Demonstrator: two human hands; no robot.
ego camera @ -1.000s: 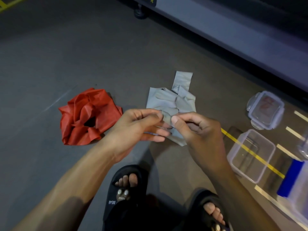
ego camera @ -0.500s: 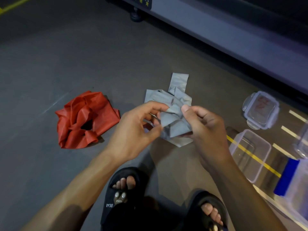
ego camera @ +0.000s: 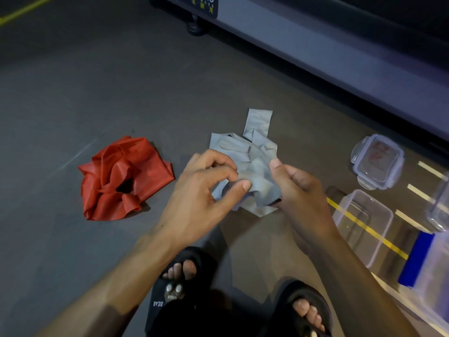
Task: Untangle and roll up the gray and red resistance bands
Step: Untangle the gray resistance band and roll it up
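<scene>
**Gray band in both hands, knot not yet loose**

Gray floor (ego camera: 97, 93) runs under everything you are working on, with a treadmill base (ego camera: 340, 57) well beyond your hands. To the right of your right hand sit a clear plastic container (ego camera: 364, 222) and, farther out, its clip-lock lid (ego camera: 377, 161); leave them be. Well to the left of your left hand, the red resistance band (ego camera: 121, 176) lies crumpled on the floor, untouched.

The gray resistance band (ego camera: 255, 147) is the one in hand. Part of it rests on the floor just beyond your fingers, one flat tail pointing away from you, and the bunched near end is lifted between your hands. Your left hand (ego camera: 201, 190) pinches a fold of it between thumb and curled fingers. Your right hand (ego camera: 298, 190) curls round the opposite side of the bunch, thumb pressing on top.

You look to be at the untangling step for the gray band, early in the task; no rolling has begun. Next, you will likely need to find the free edge inside the bunch and draw your hands apart gently, so the folds slide out rather than tighten. Thin rubber grips itself, so pull slowly.
</scene>
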